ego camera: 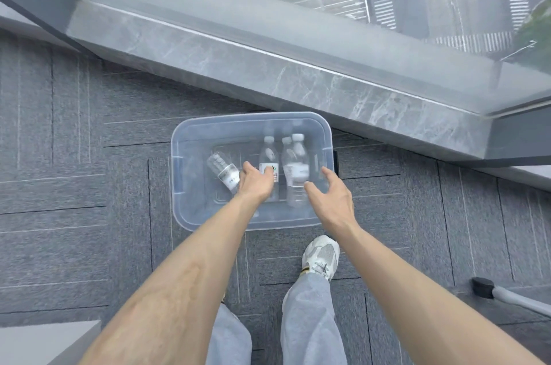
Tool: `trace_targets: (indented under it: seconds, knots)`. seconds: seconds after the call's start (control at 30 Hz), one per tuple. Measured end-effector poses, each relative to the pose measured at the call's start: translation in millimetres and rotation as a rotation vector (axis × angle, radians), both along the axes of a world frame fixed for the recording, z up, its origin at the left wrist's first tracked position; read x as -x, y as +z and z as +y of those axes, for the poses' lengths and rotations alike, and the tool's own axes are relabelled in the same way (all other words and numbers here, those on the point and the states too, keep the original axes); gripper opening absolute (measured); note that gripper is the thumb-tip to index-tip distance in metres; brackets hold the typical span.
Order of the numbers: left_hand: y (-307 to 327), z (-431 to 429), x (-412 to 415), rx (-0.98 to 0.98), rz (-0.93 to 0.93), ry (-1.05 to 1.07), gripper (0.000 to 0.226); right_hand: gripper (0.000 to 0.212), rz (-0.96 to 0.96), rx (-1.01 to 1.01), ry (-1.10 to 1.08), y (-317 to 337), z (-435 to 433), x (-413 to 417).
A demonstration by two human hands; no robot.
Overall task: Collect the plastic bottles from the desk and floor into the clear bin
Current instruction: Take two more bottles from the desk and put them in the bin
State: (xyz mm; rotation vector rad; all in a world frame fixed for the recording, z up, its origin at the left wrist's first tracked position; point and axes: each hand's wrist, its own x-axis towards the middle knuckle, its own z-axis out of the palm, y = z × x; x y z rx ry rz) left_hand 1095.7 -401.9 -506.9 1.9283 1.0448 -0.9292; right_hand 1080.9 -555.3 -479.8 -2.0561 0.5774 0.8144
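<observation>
The clear bin (190, 209) stands on the carpet below the window ledge. Inside it one plastic bottle (222, 169) lies tilted at the left. A second bottle (268, 154) lies in the middle with its cap pointing away. A third, blurred bottle (295, 164) is at the right. My left hand (255, 182) hovers over the middle bottle's label with fingers loosely curled and nothing gripped. My right hand (329, 196) is spread open over the bin's right side, just beside the blurred bottle.
A grey marble window ledge (268, 66) runs diagonally behind the bin. My legs and a white shoe (322, 254) are just in front of the bin. A chair leg with a black caster (483, 287) is at the right, and a grey desk corner (44, 340) at bottom left.
</observation>
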Motion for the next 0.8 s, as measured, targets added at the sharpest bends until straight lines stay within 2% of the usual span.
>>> trace_targets:
  seconds: [0.1,0.27,0.57,0.8]
  knots:
    - [36.5,10.7,-1.8,-0.014,-0.011,-0.028,0.059,0.064,0.017,-0.015,-0.046,34.0,0.8,-4.4]
    - [116.6,21.1,-12.3,0.046,-0.111,-0.05,0.058,0.063,0.0,-0.056,-0.047,103.3,12.7,-18.4]
    - [262.3,41.1,12.5,0.099,-0.24,0.093,0.047,0.059,-0.074,-0.114,0.045,240.5,54.8,-16.6]
    - [367.1,73.9,56.8,0.094,-0.294,0.196,0.045,0.053,-0.153,-0.23,-0.011,352.6,107.4,25.2]
